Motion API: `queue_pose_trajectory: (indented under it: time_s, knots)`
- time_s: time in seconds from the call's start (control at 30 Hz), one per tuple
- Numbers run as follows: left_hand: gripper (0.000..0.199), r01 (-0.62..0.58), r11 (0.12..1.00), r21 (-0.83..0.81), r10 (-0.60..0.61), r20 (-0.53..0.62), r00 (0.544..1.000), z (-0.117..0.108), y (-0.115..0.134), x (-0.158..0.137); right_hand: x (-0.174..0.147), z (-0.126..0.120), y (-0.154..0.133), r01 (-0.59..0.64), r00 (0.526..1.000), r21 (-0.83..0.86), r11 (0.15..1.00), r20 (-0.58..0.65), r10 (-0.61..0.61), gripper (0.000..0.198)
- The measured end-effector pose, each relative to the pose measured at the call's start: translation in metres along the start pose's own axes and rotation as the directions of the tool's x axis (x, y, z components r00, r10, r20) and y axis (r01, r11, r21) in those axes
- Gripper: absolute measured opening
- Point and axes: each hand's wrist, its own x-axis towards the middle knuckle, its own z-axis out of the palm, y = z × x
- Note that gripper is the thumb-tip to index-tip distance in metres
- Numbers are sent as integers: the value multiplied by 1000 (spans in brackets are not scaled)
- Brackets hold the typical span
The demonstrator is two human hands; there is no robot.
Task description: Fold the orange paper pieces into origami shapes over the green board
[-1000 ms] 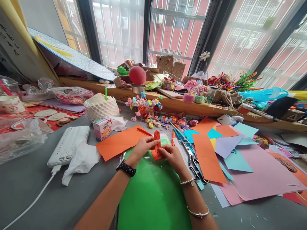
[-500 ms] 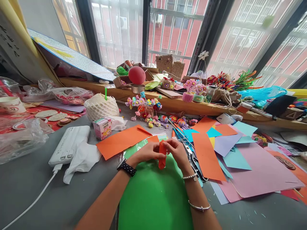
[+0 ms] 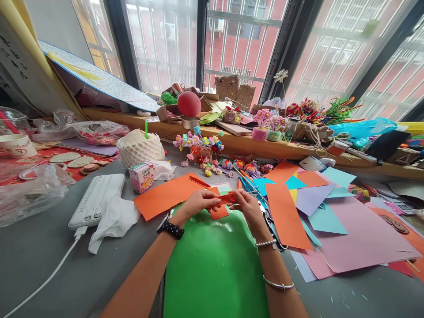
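Observation:
A small folded piece of orange-red paper is stretched level between my two hands. My left hand pinches its left end, thumb on top. The right end sits between the thumb and fingers of my right hand. Just beneath them, a flat orange paper piece lies on the glossy green mat. Left of my hands rests a larger orange sheet, with a narrow folded orange strip on it. Scissors lie right beside my right hand, partly hidden by it.
To the right spread coloured papers, among them a large pink sheet and an orange strip. A white power bank, a tissue and a small pink box stand left. Pipe-cleaner flowers are behind.
The folded orange paper has turned from upright to level. My hands have drawn apart a little, one at each end. More of the flat orange piece below now shows.

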Motion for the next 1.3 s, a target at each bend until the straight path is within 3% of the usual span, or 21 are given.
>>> queue_pose_trajectory:
  time_s: [0.2,0.83,1.03,1.3]
  knots:
    - [29,19,998,-55,-20,-17,1000,-1,1,0,-2,-1,2,22,999,-120,992,26,-19,24]
    - [32,161,931,-329,-169,4,986,-7,-5,-1,-4,1,0,-80,997,65,995,23,79,22]
    - [33,156,926,-345,-165,2,986,-7,-6,0,-3,2,3,-84,996,69,994,48,80,23]
    - [34,113,949,-294,-128,-31,991,-3,-3,-1,-3,4,1,-70,998,33,997,-7,70,20]
